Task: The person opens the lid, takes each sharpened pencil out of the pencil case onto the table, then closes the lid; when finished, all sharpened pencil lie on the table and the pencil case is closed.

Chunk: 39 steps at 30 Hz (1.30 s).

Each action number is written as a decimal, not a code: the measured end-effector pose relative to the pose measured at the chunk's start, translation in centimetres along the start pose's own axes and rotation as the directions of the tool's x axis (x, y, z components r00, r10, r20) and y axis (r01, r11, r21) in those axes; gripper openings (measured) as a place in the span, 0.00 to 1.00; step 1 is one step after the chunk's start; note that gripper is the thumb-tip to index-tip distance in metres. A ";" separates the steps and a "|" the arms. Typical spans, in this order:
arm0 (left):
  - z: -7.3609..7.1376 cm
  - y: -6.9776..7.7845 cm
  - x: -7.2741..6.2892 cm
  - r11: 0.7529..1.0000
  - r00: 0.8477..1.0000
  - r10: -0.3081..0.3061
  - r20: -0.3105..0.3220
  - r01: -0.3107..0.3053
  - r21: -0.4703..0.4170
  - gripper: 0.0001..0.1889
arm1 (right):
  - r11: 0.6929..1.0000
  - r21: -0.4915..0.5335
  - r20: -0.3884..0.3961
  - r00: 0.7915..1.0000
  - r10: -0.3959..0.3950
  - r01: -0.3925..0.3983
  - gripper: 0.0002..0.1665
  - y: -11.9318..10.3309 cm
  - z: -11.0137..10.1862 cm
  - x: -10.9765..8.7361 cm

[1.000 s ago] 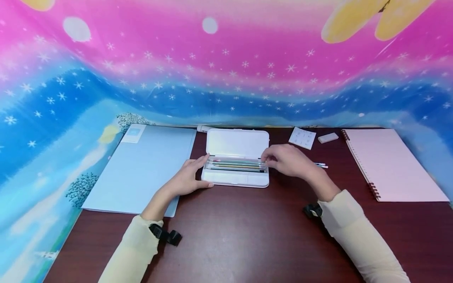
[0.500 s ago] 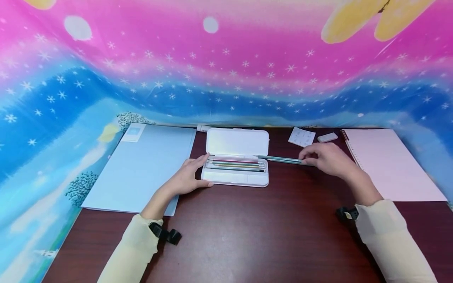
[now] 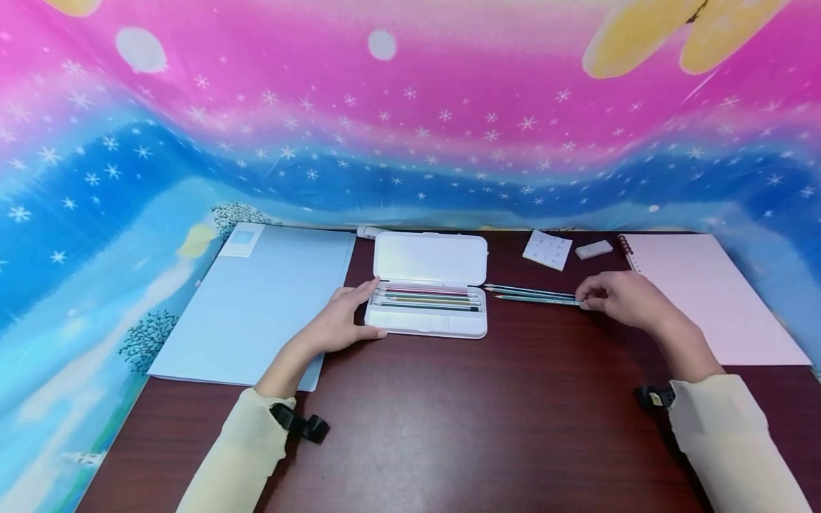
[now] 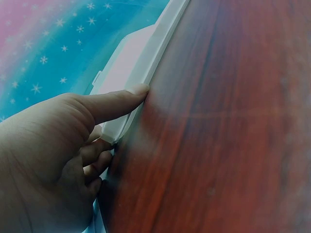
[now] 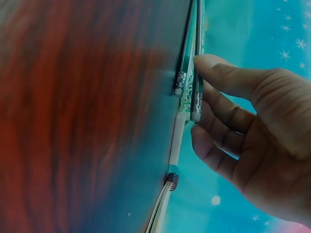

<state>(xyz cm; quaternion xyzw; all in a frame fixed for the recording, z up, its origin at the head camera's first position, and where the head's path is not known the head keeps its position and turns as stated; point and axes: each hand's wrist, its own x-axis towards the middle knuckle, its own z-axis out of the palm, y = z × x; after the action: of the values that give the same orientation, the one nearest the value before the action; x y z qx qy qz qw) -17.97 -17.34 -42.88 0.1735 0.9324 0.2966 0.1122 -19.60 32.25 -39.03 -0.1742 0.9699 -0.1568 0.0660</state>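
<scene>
Pencil [image 5: 199,39], green-barrelled, at three o'clock of the open white pencil case [image 3: 410,322] on the dark tabletop [image 3: 410,420]. Fingers of the right hand [image 3: 622,296] pinch it near its eraser end; a second pencil [image 5: 181,80] lies just beside it. Such a pencil should prove light and stiff, its smooth barrel prone to roll and its sharpened point liable to snap; the ferrule end or mid-barrel offers the safest hold. At nine o'clock, the left hand [image 3: 338,324] grips the case's end between thumb and fingers. Compared with half a second earlier, the right hand sits farther toward three o'clock, and the pencil tips no longer overlap the case; the left hand is unchanged.
</scene>
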 end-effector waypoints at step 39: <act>0.1 -0.4 0.0 1.000 1.000 -0.002 0.005 0.002 0.000 0.53 | 0.978 0.067 -0.056 0.980 -0.193 0.197 0.09 -7.6 2.1 5.0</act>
<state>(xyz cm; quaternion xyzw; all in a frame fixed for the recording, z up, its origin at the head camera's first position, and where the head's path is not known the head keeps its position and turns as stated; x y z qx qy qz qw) -18.07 -17.56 -43.15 0.1733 0.9322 0.2963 0.1148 -21.45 23.12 -38.86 -0.2621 0.9431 -0.2018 0.0328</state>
